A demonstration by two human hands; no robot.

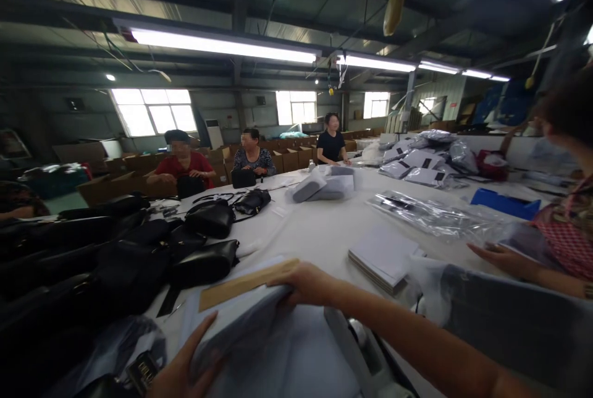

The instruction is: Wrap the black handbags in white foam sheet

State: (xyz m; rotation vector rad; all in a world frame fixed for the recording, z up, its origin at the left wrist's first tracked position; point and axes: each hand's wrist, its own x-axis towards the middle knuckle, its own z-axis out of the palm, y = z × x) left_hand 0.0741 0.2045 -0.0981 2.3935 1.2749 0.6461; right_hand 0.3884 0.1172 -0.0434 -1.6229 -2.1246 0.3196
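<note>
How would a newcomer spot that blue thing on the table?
On the big white table, look to the right side. Beside the sheets of clear plastic, near the person in red check, lies the blue item; its strong colour stands out from the pale packaging around it.

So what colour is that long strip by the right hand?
The strip is tan-brown, best seen in the head view.

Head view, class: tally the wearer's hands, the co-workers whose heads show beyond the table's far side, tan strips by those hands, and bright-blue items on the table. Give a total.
Wearer's hands: 2 (left hand, right hand)
Co-workers: 3 (red top, patterned top, black top)
Tan strip: 1
Bright-blue item: 1
Total: 7
</note>
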